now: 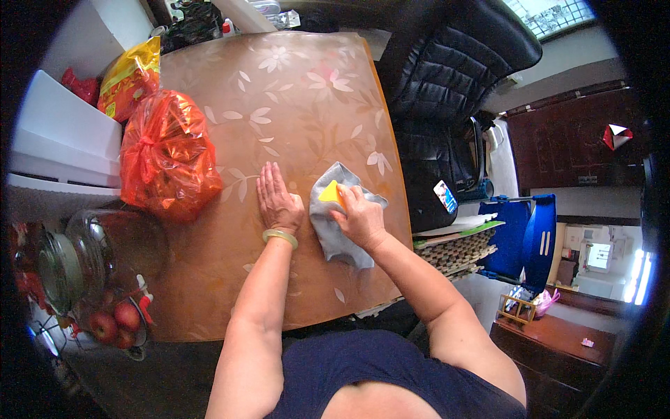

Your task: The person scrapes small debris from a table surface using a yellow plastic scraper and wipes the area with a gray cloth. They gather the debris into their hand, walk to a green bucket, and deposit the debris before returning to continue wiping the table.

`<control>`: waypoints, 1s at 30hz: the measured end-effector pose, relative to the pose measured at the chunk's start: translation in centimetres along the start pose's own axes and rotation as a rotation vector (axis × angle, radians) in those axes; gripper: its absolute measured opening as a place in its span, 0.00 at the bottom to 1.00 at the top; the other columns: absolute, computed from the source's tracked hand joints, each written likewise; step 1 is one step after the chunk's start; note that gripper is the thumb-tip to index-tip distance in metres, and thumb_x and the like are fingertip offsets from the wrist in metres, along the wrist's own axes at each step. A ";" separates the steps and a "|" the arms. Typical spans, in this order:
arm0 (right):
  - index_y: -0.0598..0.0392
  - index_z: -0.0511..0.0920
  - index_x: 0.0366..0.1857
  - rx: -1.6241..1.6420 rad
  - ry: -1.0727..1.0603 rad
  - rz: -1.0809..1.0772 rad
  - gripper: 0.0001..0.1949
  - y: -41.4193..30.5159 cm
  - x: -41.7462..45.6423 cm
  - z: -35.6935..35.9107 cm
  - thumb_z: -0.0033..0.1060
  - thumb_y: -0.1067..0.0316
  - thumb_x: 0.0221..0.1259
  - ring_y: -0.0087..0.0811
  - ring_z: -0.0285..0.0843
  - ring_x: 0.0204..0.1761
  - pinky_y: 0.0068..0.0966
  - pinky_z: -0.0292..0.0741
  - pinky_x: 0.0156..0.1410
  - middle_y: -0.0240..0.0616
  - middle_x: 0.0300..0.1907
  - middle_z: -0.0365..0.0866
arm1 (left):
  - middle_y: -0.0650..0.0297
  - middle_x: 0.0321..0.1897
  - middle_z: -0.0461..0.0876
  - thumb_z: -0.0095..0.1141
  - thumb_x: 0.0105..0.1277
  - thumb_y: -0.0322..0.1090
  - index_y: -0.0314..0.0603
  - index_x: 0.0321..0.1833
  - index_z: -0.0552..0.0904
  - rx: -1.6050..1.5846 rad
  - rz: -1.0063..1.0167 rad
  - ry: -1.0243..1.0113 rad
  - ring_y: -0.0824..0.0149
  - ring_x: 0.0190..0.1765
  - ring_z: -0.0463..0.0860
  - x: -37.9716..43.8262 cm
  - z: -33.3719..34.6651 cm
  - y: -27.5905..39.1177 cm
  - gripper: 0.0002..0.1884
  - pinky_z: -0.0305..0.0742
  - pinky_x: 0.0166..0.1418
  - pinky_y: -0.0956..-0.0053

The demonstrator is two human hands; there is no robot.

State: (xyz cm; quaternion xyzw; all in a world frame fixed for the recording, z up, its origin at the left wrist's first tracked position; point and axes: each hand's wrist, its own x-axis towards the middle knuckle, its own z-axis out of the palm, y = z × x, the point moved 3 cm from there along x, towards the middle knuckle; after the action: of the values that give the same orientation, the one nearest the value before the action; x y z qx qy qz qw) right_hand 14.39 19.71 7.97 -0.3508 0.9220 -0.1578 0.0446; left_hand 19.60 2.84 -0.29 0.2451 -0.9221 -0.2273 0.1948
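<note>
My left hand (279, 201) lies flat on the patterned table cover (293, 141), palm down with its fingers stretched out. It holds nothing, and a pale bangle (281, 238) circles its wrist. To its right, a grey cloth (335, 241) is spread in loose folds on the table. Over that cloth, my right hand (361, 212) grips a small yellow wedge-shaped piece (331, 194) between thumb and fingers. The hand covers part of the piece, so whether it is a sponge or a scraper I cannot tell.
A tied red plastic bag (170, 157) sits on the table's left side, near a yellow-and-red packet (131, 78). A large glass jar (99, 251) and several apples (118, 322) are at lower left. Right of the table are a black leather chair (445, 78) and a blue folding chair (515, 241).
</note>
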 end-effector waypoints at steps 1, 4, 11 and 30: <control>0.56 0.69 0.60 0.000 0.023 -0.011 0.32 -0.4 -0.2 -0.4 0.69 0.55 0.52 0.44 0.84 0.39 0.36 0.81 0.38 0.45 0.52 0.76 | 0.48 0.73 0.60 0.49 0.53 0.31 0.32 0.72 0.60 0.001 0.000 0.003 0.53 0.76 0.58 0.0 0.0 0.0 0.38 0.48 0.79 0.57; 0.59 0.66 0.64 -0.036 0.049 -0.038 0.38 -1.1 -0.4 -0.6 0.71 0.52 0.49 0.42 0.85 0.43 0.35 0.82 0.41 0.51 0.57 0.74 | 0.48 0.73 0.59 0.49 0.53 0.31 0.32 0.73 0.59 0.002 0.000 0.000 0.53 0.76 0.58 0.0 0.2 0.3 0.39 0.48 0.80 0.56; 0.56 0.70 0.63 -0.187 -0.141 -0.022 0.28 0.7 -0.5 2.8 0.59 0.69 0.54 0.40 0.85 0.31 0.33 0.80 0.33 0.47 0.43 0.80 | 0.50 0.73 0.61 0.51 0.53 0.30 0.34 0.73 0.60 0.054 0.028 -0.002 0.55 0.76 0.58 0.1 1.2 0.2 0.39 0.49 0.79 0.58; 0.53 0.77 0.54 -0.064 0.132 0.001 0.21 -0.3 7.1 -16.4 0.52 0.70 0.52 0.47 0.83 0.41 0.38 0.80 0.45 0.47 0.42 0.83 | 0.52 0.73 0.60 0.49 0.54 0.30 0.35 0.74 0.59 0.045 -0.007 -0.054 0.56 0.77 0.55 -0.1 0.6 0.2 0.39 0.46 0.80 0.58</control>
State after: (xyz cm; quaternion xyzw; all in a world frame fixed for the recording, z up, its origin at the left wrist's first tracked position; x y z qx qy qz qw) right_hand 6.12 19.05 23.79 -0.3405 0.9276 -0.1509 -0.0277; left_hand 19.30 3.25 -0.67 0.2463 -0.9311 -0.2136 0.1637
